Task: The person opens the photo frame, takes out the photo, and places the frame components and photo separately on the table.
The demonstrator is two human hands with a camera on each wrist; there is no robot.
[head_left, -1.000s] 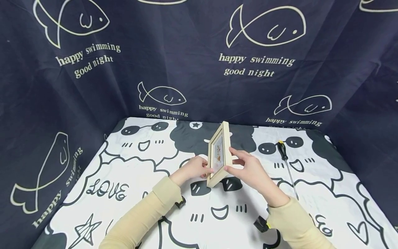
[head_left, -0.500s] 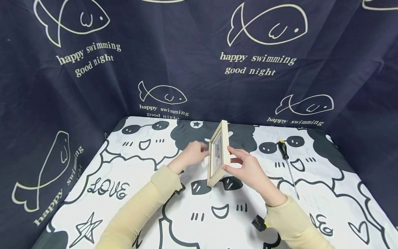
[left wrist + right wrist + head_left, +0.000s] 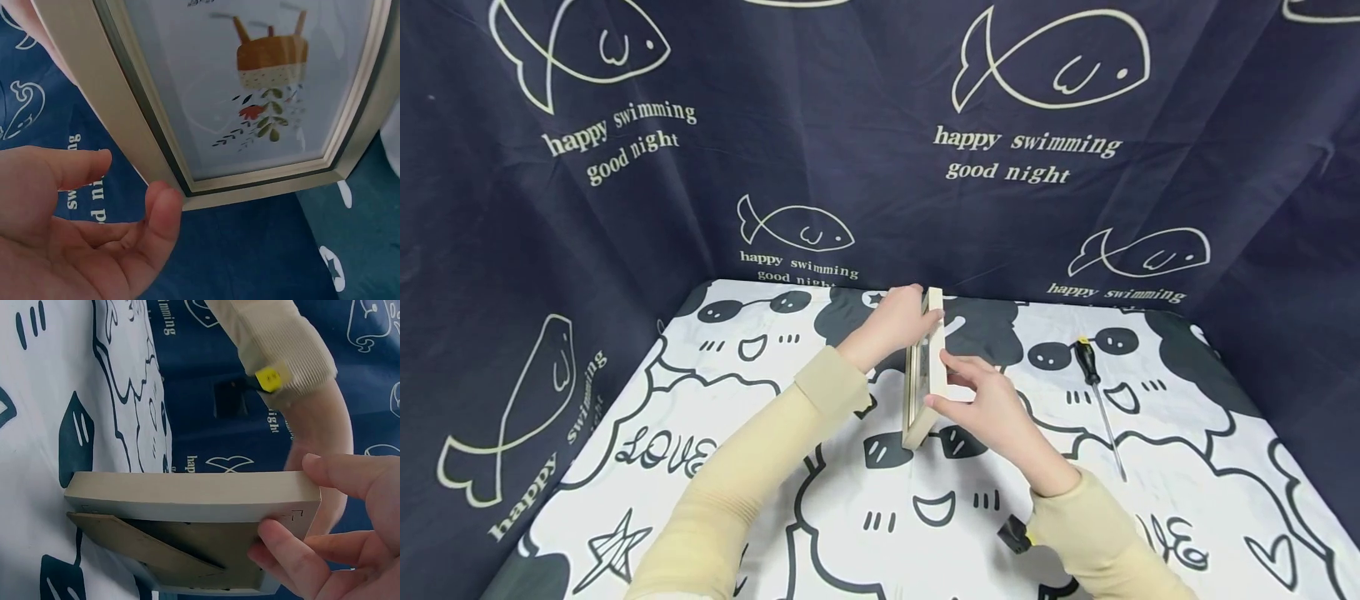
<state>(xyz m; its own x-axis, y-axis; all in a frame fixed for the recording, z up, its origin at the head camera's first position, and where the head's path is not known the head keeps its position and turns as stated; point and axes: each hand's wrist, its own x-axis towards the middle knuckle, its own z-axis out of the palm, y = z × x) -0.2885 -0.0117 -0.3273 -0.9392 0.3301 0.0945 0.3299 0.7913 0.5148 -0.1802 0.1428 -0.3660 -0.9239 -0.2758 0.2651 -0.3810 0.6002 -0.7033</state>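
Observation:
A pale wooden picture frame [image 3: 937,358] stands on edge over the table, almost edge-on in the head view. Its glazed front shows a cake-and-flowers picture [image 3: 272,59] in the left wrist view. A brown easel stand [image 3: 150,544] angles out from its back. My right hand [image 3: 992,408] pinches the side of the frame, thumb on the rim and fingers at the back. At the frame's far corner is my left hand [image 3: 891,325]; in the left wrist view its thumb lies apart from the frame, and a bent fingertip [image 3: 165,200] meets the corner.
A screwdriver [image 3: 1087,362] with a black and yellow handle lies to the right of the hands. White cloth with black cartoon drawings [image 3: 932,550] covers the table. Dark blue fish-print curtain [image 3: 880,150] hangs behind and at both sides.
My left hand has left the lower front of the frame and moved up and away to its far corner. The frame has turned more edge-on, still held by my right hand.

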